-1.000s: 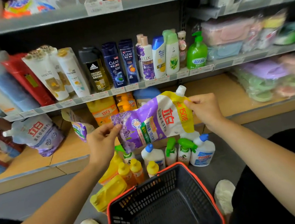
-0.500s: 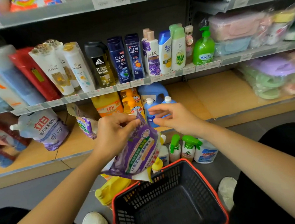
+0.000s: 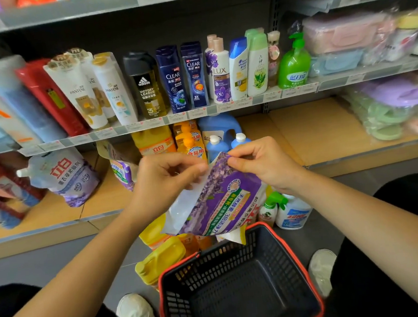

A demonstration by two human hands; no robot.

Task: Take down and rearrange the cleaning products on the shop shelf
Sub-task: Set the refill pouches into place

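A purple detergent refill pouch (image 3: 216,202) hangs upside down, its spout end just above the rim of a dark shopping basket (image 3: 240,281) with a red rim. My left hand (image 3: 164,181) pinches the pouch's top left edge. My right hand (image 3: 261,164) pinches its top right corner. Both hands are in front of the wooden bottom shelf (image 3: 321,134). A second similar pouch (image 3: 64,177) lies on that shelf at the left, and a third (image 3: 122,170) leans behind my left hand.
Yellow jugs (image 3: 161,259) and spray bottles (image 3: 292,211) stand on the floor beside the basket. Orange and blue detergent bottles (image 3: 216,137) sit on the bottom shelf behind my hands. Shampoo bottles (image 3: 171,78) line the middle shelf. My white shoes (image 3: 137,314) flank the basket.
The pouch went from held sideways by both ends to hanging upside down over the basket. My right hand let go of the spout end and now pinches the upper corner.
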